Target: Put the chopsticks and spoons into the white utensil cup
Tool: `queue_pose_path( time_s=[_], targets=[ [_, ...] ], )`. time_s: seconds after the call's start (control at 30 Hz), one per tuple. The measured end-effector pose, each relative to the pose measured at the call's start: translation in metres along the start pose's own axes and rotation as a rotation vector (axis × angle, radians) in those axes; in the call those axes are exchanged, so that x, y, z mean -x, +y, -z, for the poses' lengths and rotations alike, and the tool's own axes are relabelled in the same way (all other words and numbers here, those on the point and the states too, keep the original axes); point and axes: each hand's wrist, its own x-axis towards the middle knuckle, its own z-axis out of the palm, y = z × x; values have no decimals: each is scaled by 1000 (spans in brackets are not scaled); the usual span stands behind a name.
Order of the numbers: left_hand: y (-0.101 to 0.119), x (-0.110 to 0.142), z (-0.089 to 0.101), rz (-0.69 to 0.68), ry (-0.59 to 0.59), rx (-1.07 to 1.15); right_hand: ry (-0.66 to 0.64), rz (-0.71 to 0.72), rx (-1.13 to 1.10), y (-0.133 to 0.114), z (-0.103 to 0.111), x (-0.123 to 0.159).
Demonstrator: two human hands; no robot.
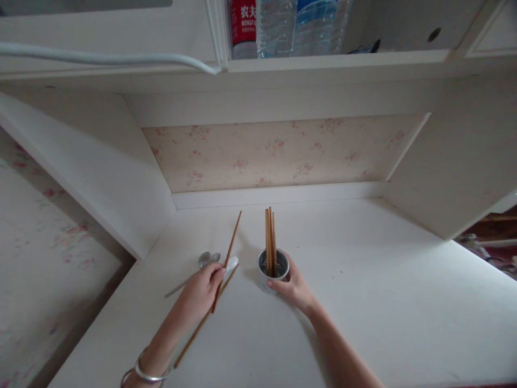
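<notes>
My left hand (204, 288) pinches a brown chopstick (233, 240) near its middle, its upper end pointing away from me. Under it on the desk lies another chopstick (194, 337), slanting toward me. Just beyond that hand are metal spoons (204, 258) and a white spoon (231, 263), partly covered by my fingers. My right hand (294, 285) is wrapped round the right side of a silver metal cup (264, 280). Several chopsticks (270, 237) stand upright in the cup, which has holes in its bottom.
The white desk (363, 302) has side panels left and right. Overhead, a shelf (335, 62) holds plastic bottles (277, 27) and a red-labelled bottle (243, 24). A white cable (105, 55) hangs at the upper left. Floral wallpaper (278, 153) shows at the back.
</notes>
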Motion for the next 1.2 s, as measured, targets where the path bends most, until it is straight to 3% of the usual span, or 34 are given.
queue_pose_path(
  time_s=[0.17, 0.37, 0.53, 0.7, 1.2],
  targets=[
    [39, -25, -1, -91, 103, 476, -2, 14, 12, 6, 3, -1],
    [65, -61, -15, -192, 128, 574, -17, 13, -21, 3, 2, -1],
    [63, -80, -39, -246, 135, 450, -13, 26, -26, 1, 2, -2],
    [53, -84, -57, -303, 184, 306, -8, 32, -9, 6, 4, -4],
    [46, -75, -70, -214, 46, 409, -36, 48, -19, 2, 2, -4]
  ],
)
